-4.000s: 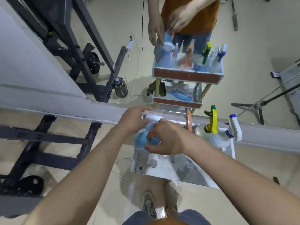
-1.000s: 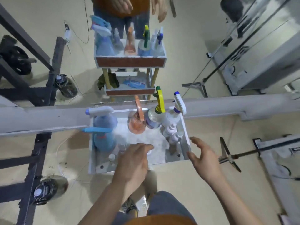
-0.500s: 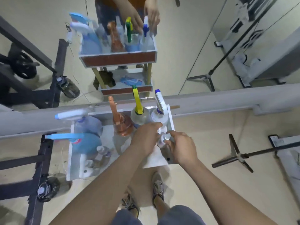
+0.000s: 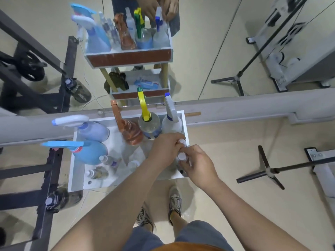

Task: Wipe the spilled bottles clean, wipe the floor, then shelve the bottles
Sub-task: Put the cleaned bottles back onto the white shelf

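The left hand (image 4: 164, 150) curls round a small white-capped bottle (image 4: 182, 141), of which only the cap shows past the fingers. Just below it, the right hand (image 4: 198, 164) pinches a second small bottle (image 4: 181, 156) by its neck, the body hidden. Both hands sit over the right end of the white tray (image 4: 78, 171), right of the frame's centre. Crowding close behind the hands stand a white sprayer (image 4: 172, 124), a yellow-handled sprayer (image 4: 149, 125) and an orange sprayer (image 4: 133, 134). At the tray's left are two big blue sprayers (image 4: 91, 153) and more little bottles (image 4: 107, 160). A mirror (image 4: 208, 42) fills the upper frame. A black stand (image 4: 268, 171) is on the floor at right.
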`<state>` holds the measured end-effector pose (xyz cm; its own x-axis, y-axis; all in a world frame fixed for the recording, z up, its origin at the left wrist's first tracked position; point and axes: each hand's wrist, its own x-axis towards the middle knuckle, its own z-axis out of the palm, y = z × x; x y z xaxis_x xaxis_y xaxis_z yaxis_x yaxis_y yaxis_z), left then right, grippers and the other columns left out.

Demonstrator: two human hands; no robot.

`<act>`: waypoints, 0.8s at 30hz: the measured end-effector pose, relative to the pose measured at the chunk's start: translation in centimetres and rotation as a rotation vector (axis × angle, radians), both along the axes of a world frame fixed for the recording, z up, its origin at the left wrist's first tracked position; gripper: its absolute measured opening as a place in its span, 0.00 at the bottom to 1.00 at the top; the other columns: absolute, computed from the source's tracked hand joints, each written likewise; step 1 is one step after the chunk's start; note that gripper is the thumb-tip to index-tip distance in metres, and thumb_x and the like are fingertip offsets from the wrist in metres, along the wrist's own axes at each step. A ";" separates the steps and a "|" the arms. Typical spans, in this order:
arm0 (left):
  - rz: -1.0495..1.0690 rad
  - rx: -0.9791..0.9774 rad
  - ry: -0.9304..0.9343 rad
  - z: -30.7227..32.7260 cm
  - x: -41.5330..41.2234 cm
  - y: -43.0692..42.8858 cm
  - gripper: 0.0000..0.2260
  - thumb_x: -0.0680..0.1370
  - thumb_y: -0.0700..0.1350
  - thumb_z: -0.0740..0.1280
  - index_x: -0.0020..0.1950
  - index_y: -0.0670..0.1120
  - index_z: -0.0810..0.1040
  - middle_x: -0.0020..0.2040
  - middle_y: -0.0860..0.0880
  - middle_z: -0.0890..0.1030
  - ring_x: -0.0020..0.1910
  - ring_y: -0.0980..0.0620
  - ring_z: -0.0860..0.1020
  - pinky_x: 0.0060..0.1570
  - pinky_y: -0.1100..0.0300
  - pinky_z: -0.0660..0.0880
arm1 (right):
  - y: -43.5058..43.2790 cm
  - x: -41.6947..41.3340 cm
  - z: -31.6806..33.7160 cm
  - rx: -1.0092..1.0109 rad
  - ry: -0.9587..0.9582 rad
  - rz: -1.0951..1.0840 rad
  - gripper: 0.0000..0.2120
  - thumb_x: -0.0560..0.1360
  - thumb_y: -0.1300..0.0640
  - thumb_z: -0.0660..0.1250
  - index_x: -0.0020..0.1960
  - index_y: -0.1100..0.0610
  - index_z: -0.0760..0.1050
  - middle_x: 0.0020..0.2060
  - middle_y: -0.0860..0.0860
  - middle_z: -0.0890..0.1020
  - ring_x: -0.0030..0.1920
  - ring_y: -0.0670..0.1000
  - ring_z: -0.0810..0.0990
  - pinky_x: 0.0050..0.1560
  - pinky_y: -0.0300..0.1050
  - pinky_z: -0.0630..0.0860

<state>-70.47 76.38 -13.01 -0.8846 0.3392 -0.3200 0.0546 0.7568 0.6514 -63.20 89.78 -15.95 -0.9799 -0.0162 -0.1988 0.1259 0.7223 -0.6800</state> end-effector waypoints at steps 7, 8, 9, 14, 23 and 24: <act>0.161 0.128 -0.103 0.5 0.2 -0.7 0.18 0.77 0.40 0.66 0.66 0.54 0.76 0.59 0.51 0.81 0.54 0.53 0.80 0.57 0.58 0.75 | -0.8 0.5 -0.2 0.017 0.007 -0.092 0.13 0.77 0.54 0.68 0.61 0.50 0.78 0.51 0.51 0.77 0.51 0.54 0.78 0.46 0.47 0.74; 0.207 0.140 -0.045 1.1 0.7 -1.4 0.19 0.76 0.39 0.66 0.65 0.54 0.77 0.59 0.51 0.81 0.52 0.53 0.80 0.57 0.58 0.76 | -0.6 0.5 -0.2 0.032 0.005 -0.087 0.14 0.76 0.53 0.68 0.61 0.51 0.76 0.52 0.51 0.77 0.53 0.54 0.78 0.47 0.48 0.75; 0.246 0.128 0.046 1.8 1.4 -2.6 0.18 0.76 0.39 0.66 0.64 0.53 0.78 0.58 0.52 0.81 0.52 0.53 0.79 0.55 0.59 0.75 | -0.3 0.5 -0.2 0.044 0.006 -0.080 0.16 0.75 0.52 0.69 0.62 0.51 0.76 0.53 0.51 0.77 0.54 0.54 0.78 0.47 0.48 0.75; 0.235 -0.205 0.184 1.5 5.8 -10.7 0.21 0.72 0.45 0.72 0.65 0.51 0.77 0.63 0.52 0.77 0.60 0.49 0.74 0.56 0.61 0.66 | 0.0 0.5 0.2 0.075 0.064 -0.010 0.13 0.75 0.53 0.70 0.60 0.52 0.78 0.49 0.52 0.78 0.52 0.55 0.77 0.46 0.46 0.72; 0.148 -0.141 0.130 -1.8 7.7 -9.5 0.10 0.78 0.42 0.66 0.59 0.50 0.76 0.46 0.46 0.82 0.45 0.45 0.80 0.38 0.60 0.64 | 0.0 -0.1 0.0 0.284 0.200 0.090 0.11 0.68 0.63 0.74 0.50 0.56 0.80 0.39 0.53 0.79 0.40 0.60 0.78 0.36 0.49 0.77; 0.102 -0.106 0.129 -1.6 7.9 -8.5 0.10 0.79 0.43 0.65 0.60 0.51 0.75 0.47 0.48 0.82 0.45 0.47 0.79 0.39 0.61 0.65 | -0.1 -0.2 -0.1 0.290 0.206 0.090 0.11 0.68 0.63 0.74 0.50 0.56 0.80 0.39 0.53 0.79 0.40 0.60 0.78 0.36 0.49 0.76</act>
<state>-62.53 67.89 -14.61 -0.9486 0.2162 -0.2310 0.0520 0.8267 0.5603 -63.41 89.68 -16.00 -0.9971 -0.0760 -0.0067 -0.0648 0.8906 -0.4502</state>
